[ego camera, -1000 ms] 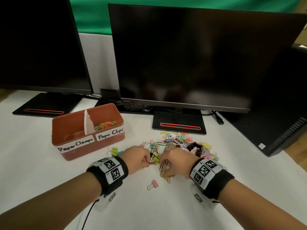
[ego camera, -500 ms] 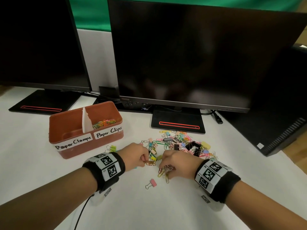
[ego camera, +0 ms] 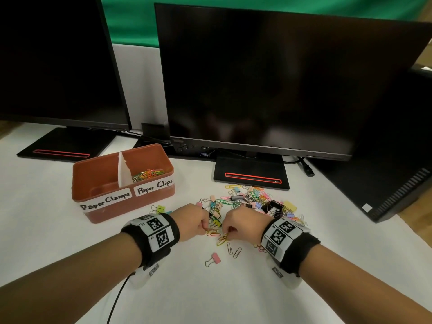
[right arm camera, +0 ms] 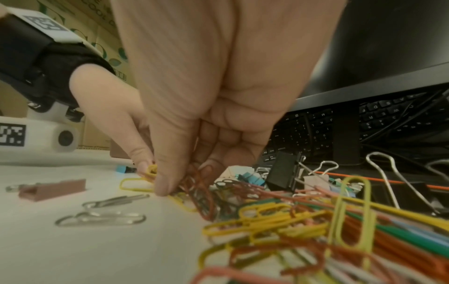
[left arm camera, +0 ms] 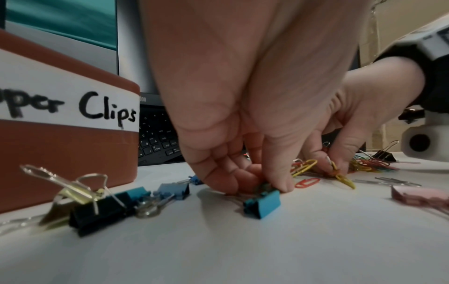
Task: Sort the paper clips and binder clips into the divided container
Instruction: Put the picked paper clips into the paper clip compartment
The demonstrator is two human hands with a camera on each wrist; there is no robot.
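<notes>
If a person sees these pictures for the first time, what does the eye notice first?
First, the heap of coloured paper clips and binder clips on the white table, before the middle black monitor. Then the left hand and right hand pinching clips at its near edge, and the brown divided container at left.

On the front wall of your brown divided container (ego camera: 131, 206) you can read two white handwritten labels: "Paper Clamps" (ego camera: 105, 200) under the left compartment and "Paper Clips" (ego camera: 155, 187) under the right one, and your left wrist view catches the second of them as "per Clips" (left arm camera: 73, 107). Both of your wristbands carry square black-and-white coded markers (ego camera: 159, 230), which give no legible words, and the keyboard (right arm camera: 364, 123) behind the monitor (ego camera: 268, 85) shows key letters such as W, E, R and M, upside down. The small mark on the monitor's lower bezel is too blurred to read.
</notes>
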